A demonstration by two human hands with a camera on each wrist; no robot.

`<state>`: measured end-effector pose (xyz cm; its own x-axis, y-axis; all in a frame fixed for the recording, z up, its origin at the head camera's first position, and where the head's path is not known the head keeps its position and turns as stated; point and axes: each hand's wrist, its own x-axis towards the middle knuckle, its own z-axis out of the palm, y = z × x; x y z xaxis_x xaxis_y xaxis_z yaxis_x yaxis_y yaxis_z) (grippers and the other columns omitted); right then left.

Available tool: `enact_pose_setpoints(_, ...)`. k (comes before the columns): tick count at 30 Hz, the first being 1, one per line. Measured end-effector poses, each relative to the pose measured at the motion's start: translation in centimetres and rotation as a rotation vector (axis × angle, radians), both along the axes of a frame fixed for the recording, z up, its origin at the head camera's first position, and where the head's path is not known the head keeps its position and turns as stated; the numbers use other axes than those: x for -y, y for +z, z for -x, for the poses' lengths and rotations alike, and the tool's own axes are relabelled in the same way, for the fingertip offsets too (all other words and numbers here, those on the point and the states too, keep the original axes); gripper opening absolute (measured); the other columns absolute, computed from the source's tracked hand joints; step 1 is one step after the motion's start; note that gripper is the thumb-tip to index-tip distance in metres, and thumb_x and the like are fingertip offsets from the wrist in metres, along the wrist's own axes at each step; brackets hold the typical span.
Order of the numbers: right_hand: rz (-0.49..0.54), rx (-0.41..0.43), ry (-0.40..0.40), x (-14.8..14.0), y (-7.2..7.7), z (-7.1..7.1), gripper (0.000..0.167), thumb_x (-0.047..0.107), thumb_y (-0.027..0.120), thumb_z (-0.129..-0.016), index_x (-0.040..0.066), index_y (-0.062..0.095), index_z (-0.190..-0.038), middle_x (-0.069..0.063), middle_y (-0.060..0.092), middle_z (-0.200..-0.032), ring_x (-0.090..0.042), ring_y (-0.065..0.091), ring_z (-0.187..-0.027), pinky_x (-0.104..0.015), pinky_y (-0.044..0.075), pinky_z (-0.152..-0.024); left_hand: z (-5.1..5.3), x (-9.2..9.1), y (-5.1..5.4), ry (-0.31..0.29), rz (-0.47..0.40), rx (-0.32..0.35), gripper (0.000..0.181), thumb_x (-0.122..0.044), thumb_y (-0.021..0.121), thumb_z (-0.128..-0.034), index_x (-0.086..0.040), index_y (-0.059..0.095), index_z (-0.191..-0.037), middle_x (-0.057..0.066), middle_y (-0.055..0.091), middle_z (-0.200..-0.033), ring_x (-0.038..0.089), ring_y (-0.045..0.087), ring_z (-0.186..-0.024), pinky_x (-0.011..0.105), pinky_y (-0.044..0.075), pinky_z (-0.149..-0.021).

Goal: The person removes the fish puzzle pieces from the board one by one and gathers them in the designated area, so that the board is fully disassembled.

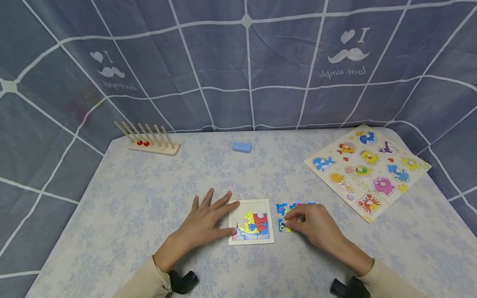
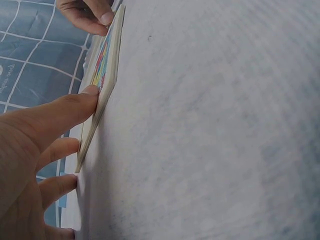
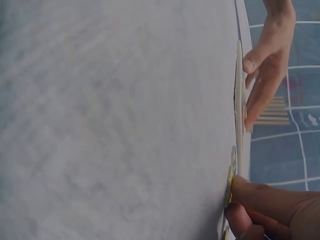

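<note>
A square wooden jigsaw tray [image 1: 250, 242] lies on the table, its lower and right part filled with red, yellow and blue pieces and its upper left bare. My left hand [image 1: 204, 221] is spread with straight fingers, the thumb and index fingertip resting on the tray's left side. To the right of the tray, my right hand [image 1: 318, 227] pinches a yellow puzzle piece [image 3: 229, 186] between thumb and index finger, low over the table. Loose blue and yellow puzzle pieces [image 1: 281, 208] lie around those fingertips, partly covered by the hand.
A sea-animal peg puzzle board [image 1: 359, 182] lies at the right. At the back left stands a wooden peg rack [image 1: 156, 148] with red beads. A blue block [image 1: 242, 147] sits at the back middle. A blue checked curtain [image 1: 223, 62] hangs behind the table.
</note>
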<state>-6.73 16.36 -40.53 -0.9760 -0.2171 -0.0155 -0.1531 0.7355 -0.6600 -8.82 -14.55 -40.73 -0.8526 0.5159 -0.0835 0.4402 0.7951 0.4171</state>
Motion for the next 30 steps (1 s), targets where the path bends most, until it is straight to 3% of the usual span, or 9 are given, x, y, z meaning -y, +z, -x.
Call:
enact_pose_setpoints(9, -0.011, -0.016, -0.015, 0.3, 0.7, 0.2, 0.007, 0.019, 0.081, -0.081, 0.018, 0.076, -0.086, 0.014, 0.060, -0.071, -0.005, 0.049, -0.056, -0.023, 0.041, -0.053, 0.0, 0.0, 0.1, 0.002, 0.003, 0.005, 0.071, -0.058, 0.066, -0.0859, -0.027, 0.049, -0.147, 0.003, 0.033, -0.158, 0.049, 0.009, -0.145, 0.077, 0.006, -0.105)
enact_pose_setpoints(21, -0.024, -0.025, 0.208, 4.1, 1.5, 0.9, 0.024, 0.011, 0.079, -0.082, 0.010, 0.076, -0.106, 0.008, 0.063, -0.088, -0.007, 0.049, -0.070, -0.022, 0.042, -0.060, 0.0, -0.1, 0.1, 0.003, 0.020, 0.006, 0.073, -0.059, 0.066, -0.0854, -0.028, 0.047, -0.148, 0.002, 0.031, -0.159, 0.048, 0.008, -0.146, 0.077, 0.007, -0.105)
enact_pose_setpoints(24, -0.061, -0.070, 0.236, 5.3, 1.4, 1.2, 0.025, 0.012, 0.080, -0.082, 0.009, 0.076, -0.107, 0.007, 0.063, -0.088, -0.009, 0.050, -0.071, -0.023, 0.041, -0.059, 0.0, 0.0, 0.1, -0.003, 0.021, -0.002, 0.072, -0.060, 0.066, -0.0855, -0.028, 0.048, -0.148, 0.002, 0.031, -0.159, 0.049, 0.009, -0.145, 0.078, 0.007, -0.104)
enact_pose_setpoints(30, -0.137, -0.051, 0.249, 6.6, 1.2, 1.4, 0.027, 0.011, 0.079, -0.080, 0.010, 0.076, -0.107, 0.007, 0.056, -0.082, -0.009, 0.047, -0.070, -0.024, 0.039, -0.056, 0.0, 0.1, 0.1, -0.015, 0.013, -0.008, 0.072, -0.059, 0.066, -0.0860, -0.028, 0.047, -0.148, 0.000, 0.032, -0.158, 0.050, 0.009, -0.145, 0.078, 0.007, -0.104)
